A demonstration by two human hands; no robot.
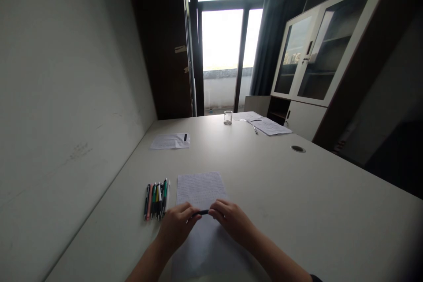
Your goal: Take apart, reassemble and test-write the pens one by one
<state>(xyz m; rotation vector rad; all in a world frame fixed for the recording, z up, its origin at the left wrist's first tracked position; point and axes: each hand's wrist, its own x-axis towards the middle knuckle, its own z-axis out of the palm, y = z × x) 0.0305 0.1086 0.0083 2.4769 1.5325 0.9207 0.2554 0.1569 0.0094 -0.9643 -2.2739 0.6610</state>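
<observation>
Between my two hands a dark pen [203,212] lies level, just above a sheet of paper. My left hand [179,222] is closed on one end of it. The other end is pinched in the fingers of my right hand [230,219]. Under the hands, the paper [200,187] carries lines of handwriting on its far part; its near part looks blank. Left of my left hand several pens [157,199] lie side by side, in black, pink, green, yellow and white. The ends of the held pen are hidden by my fingers.
A printed sheet [170,141] lies near the wall on the left. Towards the far edge of the white table [264,176] stand a glass jar [228,117], a stack of papers [271,126] and a loose pen [255,129]. A round cable hole [298,149] is at right.
</observation>
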